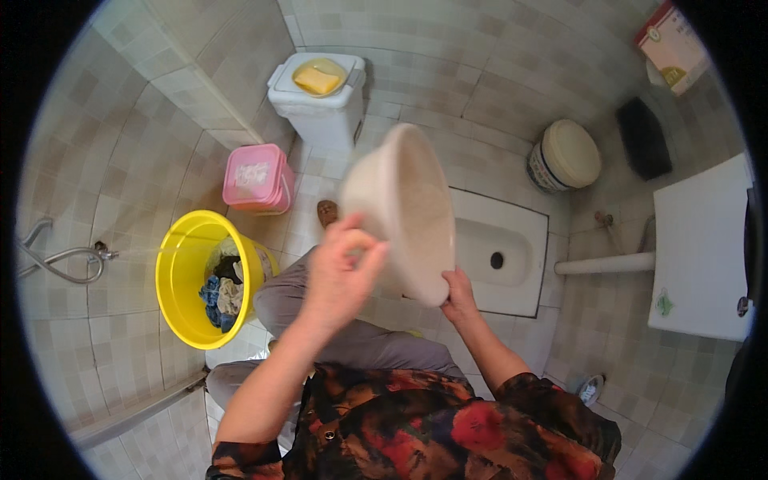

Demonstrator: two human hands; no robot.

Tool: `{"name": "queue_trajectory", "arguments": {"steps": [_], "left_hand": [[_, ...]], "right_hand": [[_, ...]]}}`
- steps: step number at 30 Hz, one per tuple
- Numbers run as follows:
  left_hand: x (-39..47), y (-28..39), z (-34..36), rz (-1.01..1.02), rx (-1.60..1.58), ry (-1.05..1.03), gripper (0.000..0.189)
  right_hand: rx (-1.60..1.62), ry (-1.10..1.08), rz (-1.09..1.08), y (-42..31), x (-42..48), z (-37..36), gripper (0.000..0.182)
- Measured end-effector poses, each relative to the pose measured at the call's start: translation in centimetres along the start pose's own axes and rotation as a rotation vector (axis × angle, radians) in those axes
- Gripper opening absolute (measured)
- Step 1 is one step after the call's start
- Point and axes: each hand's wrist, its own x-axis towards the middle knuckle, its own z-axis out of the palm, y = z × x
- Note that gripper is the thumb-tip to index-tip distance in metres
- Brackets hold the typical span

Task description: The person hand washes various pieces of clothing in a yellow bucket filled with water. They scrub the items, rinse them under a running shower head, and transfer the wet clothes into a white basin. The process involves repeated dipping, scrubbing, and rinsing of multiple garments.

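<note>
A pale plastic washbasin (427, 204) is tilted up on its side before me, its inside turned to the right. My right hand (461, 294) grips its rim at the lower right. My left hand (345, 270), blurred, is in front of the basin's outer wall with fingers curled and thumb out; whether it touches the wall is unclear. To my left stands a yellow plastic bucket (180, 300), leaning in view, with wet-looking cloths (225, 297) in blue, beige and black inside. What looks like a thin water spray crosses from a wall tap (102, 255) towards the bucket.
Beyond the basin lies a squat toilet (510, 246) set in the tiled floor. A pink lidded bucket (255, 177) and a white bin (318, 114) with a yellow bowl (318, 78) on top stand by the far wall. At right are a lidded pail (567, 156) and a white pipe (606, 264).
</note>
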Motion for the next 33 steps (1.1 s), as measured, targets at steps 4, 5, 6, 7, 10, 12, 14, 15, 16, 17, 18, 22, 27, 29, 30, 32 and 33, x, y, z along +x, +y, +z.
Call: {"name": "queue_trajectory", "arguments": {"steps": [4, 5, 6, 7, 10, 12, 14, 15, 16, 17, 18, 22, 27, 29, 30, 32, 33], "left_hand": [[0.3, 2.6, 6.5, 0.142, 0.012, -0.157, 0.018], [0.3, 2.7, 6.7, 0.128, 0.006, -0.203, 0.019], [0.3, 2.8, 6.7, 0.112, 0.010, -0.247, 0.021], [0.3, 2.5, 6.4, 0.063, -0.013, -0.303, 0.022], [0.7, 1.2, 5.7, -0.049, -0.038, -0.352, 0.025], [0.8, 0.5, 5.4, -0.074, -0.029, -0.306, 0.027], [0.8, 0.1, 4.7, -0.136, -0.040, -0.269, 0.028], [0.7, 0.2, 4.2, -0.146, -0.059, -0.247, 0.031], [0.5, 0.3, 3.7, -0.156, -0.077, -0.225, 0.035], [0.5, 0.4, 3.6, -0.161, -0.103, -0.208, 0.038], [0.3, 0.7, 3.5, -0.144, -0.126, -0.173, 0.042], [-1.1, -0.2, 2.5, -0.149, -0.232, -0.038, 0.072], [-6.0, -1.3, -4.5, -0.243, -0.460, 0.190, 0.086], [-9.5, -2.5, -7.9, -0.282, -0.572, 0.290, 0.074], [-11.5, -3.0, -9.6, -0.304, -0.646, 0.362, 0.067], [-15.5, -4.4, -12.3, -0.354, -0.779, 0.563, 0.054], [-16.5, -3.9, -11.0, -0.359, -0.810, 0.727, 0.052]], "right_hand": [[0.434, 0.069, 0.196, 2.1, 1.6, -8.8, 0.027], [0.488, 0.082, 0.197, 2.4, 1.7, -9.8, 0.026], [0.548, 0.089, 0.204, 2.6, 1.4, -10.0, 0.026], [0.604, 0.096, 0.209, 2.6, 1.3, -10.2, 0.026], [0.684, 0.022, 0.182, 1.7, 2.2, -11.1, 0.026], [0.704, -0.070, 0.162, 0.5, 3.4, -10.7, 0.029], [0.662, -0.141, 0.162, -1.4, 3.8, -7.5, 0.031], [0.616, -0.167, 0.150, -2.2, 3.7, -5.3, 0.030], [0.572, -0.193, 0.136, -3.1, 3.5, -3.0, 0.029], [0.513, -0.211, 0.101, -3.9, 3.5, -1.4, 0.027], [0.463, -0.227, 0.051, -4.2, 3.7, -0.3, 0.026], [0.228, -0.237, -0.145, -4.0, 4.2, 4.3, 0.027], [-0.102, -0.310, -0.311, -6.3, -1.2, 16.0, 0.041], [-0.242, -0.357, -0.417, -6.3, -4.9, 20.4, 0.045], [-0.305, -0.397, -0.461, -6.0, -6.7, 22.8, 0.048], [-0.369, -0.545, -0.522, -4.0, -10.2, 27.2, 0.052], [-0.406, -0.636, -0.540, -5.3, -10.2, 26.6, 0.054]]}}
